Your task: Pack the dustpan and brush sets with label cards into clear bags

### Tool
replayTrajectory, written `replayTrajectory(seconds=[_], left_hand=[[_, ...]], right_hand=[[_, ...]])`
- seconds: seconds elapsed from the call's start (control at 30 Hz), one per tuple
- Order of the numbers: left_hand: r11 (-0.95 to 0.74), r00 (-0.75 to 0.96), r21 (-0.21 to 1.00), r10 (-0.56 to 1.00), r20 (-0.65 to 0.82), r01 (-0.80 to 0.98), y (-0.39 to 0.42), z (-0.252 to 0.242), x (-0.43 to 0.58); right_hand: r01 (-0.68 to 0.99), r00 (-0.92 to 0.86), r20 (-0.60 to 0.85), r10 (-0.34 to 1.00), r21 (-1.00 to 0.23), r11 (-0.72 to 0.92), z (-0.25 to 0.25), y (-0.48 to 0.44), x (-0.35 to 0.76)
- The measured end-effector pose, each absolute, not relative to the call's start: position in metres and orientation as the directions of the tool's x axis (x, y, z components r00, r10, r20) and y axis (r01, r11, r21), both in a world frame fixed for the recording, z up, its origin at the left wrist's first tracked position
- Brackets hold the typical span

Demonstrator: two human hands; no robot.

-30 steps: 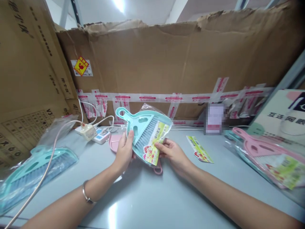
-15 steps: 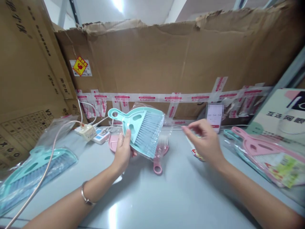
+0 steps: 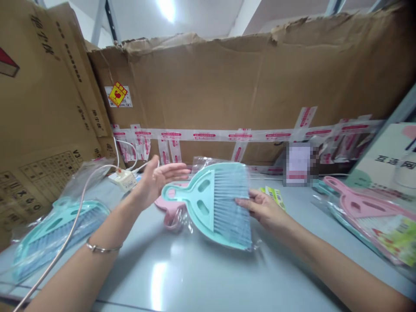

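A teal brush and dustpan set (image 3: 214,203) in a clear plastic bag is held over the grey table (image 3: 201,277). My right hand (image 3: 263,208) grips its bristle end from the right. Left of the handle, my left hand (image 3: 159,177) hovers with palm up and fingers spread, touching nothing. A pink dustpan set (image 3: 169,212) lies on the table just under the teal handle. Beside my right hand lies a green and yellow paper label (image 3: 274,195).
Another bagged teal set (image 3: 48,234) lies at the left under a pink cable (image 3: 65,242). Bagged pink sets (image 3: 367,212) lie at the right. A white power strip (image 3: 125,178) sits at the back left. Taped cardboard boxes (image 3: 227,95) wall in the back and left.
The paper label left the teal set and now lies on the table. My right hand came back and took the bristle end; my left hand let go and opened. The set tipped lower and rightward.
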State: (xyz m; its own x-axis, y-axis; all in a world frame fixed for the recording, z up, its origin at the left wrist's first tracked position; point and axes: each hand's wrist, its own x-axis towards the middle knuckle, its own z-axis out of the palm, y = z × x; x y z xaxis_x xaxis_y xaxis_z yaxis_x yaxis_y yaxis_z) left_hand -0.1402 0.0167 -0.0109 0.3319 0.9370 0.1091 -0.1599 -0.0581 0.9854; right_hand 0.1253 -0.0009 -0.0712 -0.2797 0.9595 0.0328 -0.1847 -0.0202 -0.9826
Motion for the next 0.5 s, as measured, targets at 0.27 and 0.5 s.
replayTrajectory(seconds=[0.27, 0.5], left_hand=[[-0.021, 0.265, 0.987, 0.964, -0.023, 0.160, 0.019, -0.029, -0.130], [-0.132, -0.545, 0.751, 0.609, 0.576, 0.647, 0.024, 0.044, -0.258]], right_hand=[[-0.057, -0.442, 0.001, 0.897, -0.998, -0.027, -0.065, -0.014, 0.115], [-0.262, 0.024, 0.005, 1.000, -0.965, 0.011, -0.063, 0.007, 0.149]])
